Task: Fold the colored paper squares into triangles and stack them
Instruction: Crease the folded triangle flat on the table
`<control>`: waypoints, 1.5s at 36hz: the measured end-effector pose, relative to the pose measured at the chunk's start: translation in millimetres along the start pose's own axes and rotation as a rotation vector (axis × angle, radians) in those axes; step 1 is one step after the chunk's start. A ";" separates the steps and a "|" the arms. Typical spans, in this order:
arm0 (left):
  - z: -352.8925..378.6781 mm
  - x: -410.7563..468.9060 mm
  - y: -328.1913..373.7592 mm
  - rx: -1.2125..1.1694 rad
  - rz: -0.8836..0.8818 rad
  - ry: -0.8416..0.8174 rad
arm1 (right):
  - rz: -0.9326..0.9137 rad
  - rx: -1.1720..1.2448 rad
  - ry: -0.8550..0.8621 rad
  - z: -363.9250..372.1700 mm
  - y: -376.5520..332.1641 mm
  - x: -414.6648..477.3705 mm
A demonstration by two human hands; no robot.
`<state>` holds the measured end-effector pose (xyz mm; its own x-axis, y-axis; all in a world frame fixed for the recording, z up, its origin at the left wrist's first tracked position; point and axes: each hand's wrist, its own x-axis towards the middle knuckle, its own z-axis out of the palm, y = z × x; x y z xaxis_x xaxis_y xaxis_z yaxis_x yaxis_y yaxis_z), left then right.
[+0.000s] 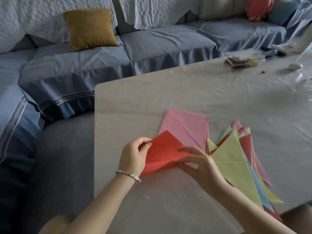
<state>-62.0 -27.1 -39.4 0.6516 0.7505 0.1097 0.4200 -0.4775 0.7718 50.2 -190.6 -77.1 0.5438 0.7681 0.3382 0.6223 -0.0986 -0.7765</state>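
A red paper square (163, 150) is held just above the table (168, 92), partly bent along a crease. My left hand (134, 156) pinches its left corner. My right hand (200, 163) grips its right side, thumb below and fingers on top. Behind the red sheet lies a pink paper (184, 125) with a diagonal crease, on top of more sheets. To the right lies a fanned stack of folded triangles (234, 159) in yellow, blue, red, pink and green, with a yellow one on top.
A clear plastic box (243, 59) with dark contents stands at the table's far right, near a small white object (295, 66) and a small orange stick (265, 70). A blue-covered sofa (152, 44) with a mustard cushion (90, 29) wraps the table's far and left sides.
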 end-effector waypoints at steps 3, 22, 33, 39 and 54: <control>-8.1 -8.6 6.4 -0.040 0.015 -0.051 | 0.107 0.073 0.054 -9.8 -20.4 14.4; -14.8 -45.8 50.3 -0.197 0.233 0.066 | 0.436 0.447 0.187 -30.9 -68.1 19.6; -9.9 -49.2 53.1 -0.221 0.239 0.155 | 0.499 0.474 0.198 -34.1 -77.2 12.9; -11.8 -49.8 54.0 -0.204 0.258 0.171 | 0.480 0.497 0.235 -33.6 -79.6 14.8; -15.9 -51.2 56.4 -0.238 0.237 0.158 | 0.412 0.475 0.246 -34.7 -85.8 13.0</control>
<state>-81.8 -85.2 8.6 0.6000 0.7019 0.3839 0.0982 -0.5409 0.8354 23.4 -194.1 12.4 0.8312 0.5550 0.0321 0.0524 -0.0207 -0.9984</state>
